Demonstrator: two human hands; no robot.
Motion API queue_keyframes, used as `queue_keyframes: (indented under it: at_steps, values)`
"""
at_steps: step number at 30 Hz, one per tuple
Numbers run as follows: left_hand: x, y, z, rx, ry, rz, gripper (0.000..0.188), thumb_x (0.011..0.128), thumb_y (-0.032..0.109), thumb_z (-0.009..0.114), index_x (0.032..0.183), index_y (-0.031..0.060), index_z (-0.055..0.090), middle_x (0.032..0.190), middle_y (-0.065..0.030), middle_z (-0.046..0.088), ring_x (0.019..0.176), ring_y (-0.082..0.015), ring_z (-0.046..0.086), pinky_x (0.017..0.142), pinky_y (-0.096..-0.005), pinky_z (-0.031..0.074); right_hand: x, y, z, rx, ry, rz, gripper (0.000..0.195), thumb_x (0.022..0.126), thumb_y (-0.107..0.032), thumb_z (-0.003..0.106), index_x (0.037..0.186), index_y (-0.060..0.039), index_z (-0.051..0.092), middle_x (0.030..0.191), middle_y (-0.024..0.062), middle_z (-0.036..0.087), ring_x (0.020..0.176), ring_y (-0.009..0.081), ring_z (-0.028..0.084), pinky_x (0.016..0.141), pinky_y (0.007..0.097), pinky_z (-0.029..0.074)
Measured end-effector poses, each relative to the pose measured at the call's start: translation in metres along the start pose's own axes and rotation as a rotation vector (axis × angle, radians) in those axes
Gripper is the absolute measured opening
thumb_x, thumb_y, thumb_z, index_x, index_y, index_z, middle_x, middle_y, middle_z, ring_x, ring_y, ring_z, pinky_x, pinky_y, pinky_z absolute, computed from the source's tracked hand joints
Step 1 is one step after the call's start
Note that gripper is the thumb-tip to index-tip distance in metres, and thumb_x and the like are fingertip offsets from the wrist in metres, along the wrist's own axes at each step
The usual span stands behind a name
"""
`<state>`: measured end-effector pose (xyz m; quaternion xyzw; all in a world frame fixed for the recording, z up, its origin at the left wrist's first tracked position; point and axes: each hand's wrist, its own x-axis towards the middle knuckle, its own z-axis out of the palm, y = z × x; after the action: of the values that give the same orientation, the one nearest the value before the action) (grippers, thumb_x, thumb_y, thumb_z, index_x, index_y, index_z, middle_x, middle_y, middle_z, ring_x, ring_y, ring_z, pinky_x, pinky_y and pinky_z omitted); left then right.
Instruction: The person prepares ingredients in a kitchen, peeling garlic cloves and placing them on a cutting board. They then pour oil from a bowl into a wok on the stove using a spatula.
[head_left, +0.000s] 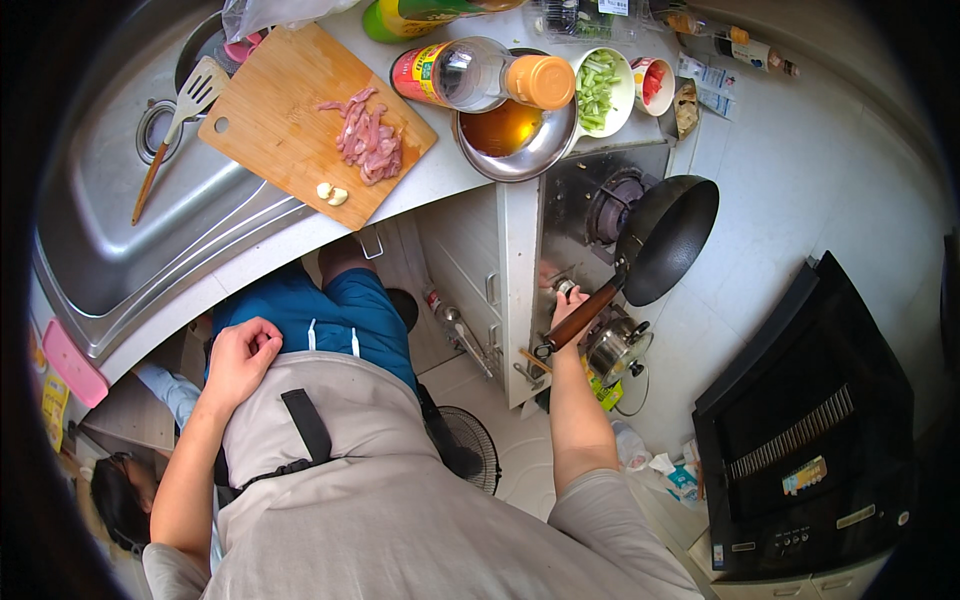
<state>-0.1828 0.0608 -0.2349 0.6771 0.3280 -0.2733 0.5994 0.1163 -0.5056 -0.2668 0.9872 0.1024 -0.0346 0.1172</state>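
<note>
My right hand (571, 306) reaches to the front of the gas stove (566, 202), its fingers on a round metal control knob (565, 286). Just beside it runs the wooden handle (581, 321) of a black wok (671, 244), which appears tilted near the burner (619, 206). My left hand (244, 358) rests at my waist, fingers curled, with nothing seen in it. Ahead of me, a wooden cutting board (277, 112) bears strips of raw meat (369, 142) and peeled garlic cloves (332, 194). It overlaps the sink edge.
A metal bowl of brown liquid (499, 135) sits under a leaning orange-capped bottle (480, 75). Chopped green vegetables (598, 90) fill a white bowl. A slotted spatula (180, 120) lies in the sink (97, 247). A lidded pot (615, 349) and range hood (810, 427) are right; another person (124, 499) is left.
</note>
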Motion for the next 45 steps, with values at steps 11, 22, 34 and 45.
queue_keyframes:
  at_steps: [11,22,34,45]
  values:
    - [0.001,-0.003,0.003,0.000,0.010,0.016,0.008,0.082,0.010,0.069,0.087,0.0030,0.069,0.063,-0.0059,0.058,0.054,-0.0153,0.054,0.055,-0.0302,0.043,0.000,-0.006,-0.005,-0.004,-0.029,0.021,0.033,0.096,-0.028,0.069,0.097,0.0045,0.065,0.091,0.0169,0.062,0.084,0.0342,0.060,0.080,0.0423,0.048]
    - [0.000,0.002,0.003,0.002,0.007,0.004,0.008,0.083,0.010,0.069,0.087,0.0030,0.069,0.063,-0.0061,0.058,0.055,-0.0157,0.054,0.055,-0.0301,0.043,-0.001,0.000,-0.009,0.018,-0.126,0.057,0.045,0.089,-0.026,0.073,0.121,0.0028,0.065,0.110,0.0240,0.068,0.102,0.0429,0.064,0.091,0.0463,0.051]
    - [-0.013,0.078,-0.045,0.008,0.044,0.350,0.013,0.091,0.013,0.066,0.087,0.0018,0.068,0.073,-0.0155,0.064,0.065,-0.0293,0.065,0.062,-0.0361,0.051,-0.017,-0.033,-0.042,0.349,0.036,0.489,0.019,0.091,-0.017,0.064,0.092,0.0004,0.072,0.082,0.0112,0.074,0.074,0.0230,0.069,0.069,0.0382,0.054]
    - [0.125,-0.067,-0.183,0.711,0.846,-0.053,0.033,0.082,0.022,0.076,0.111,0.0100,0.066,0.108,-0.0110,0.064,0.100,-0.0317,0.063,0.080,-0.0454,0.056,-0.175,-0.093,-0.063,0.619,-0.452,0.392,0.037,0.093,-0.027,0.071,0.068,0.0003,0.067,0.056,0.0044,0.062,0.050,0.0115,0.056,0.051,0.0294,0.045]
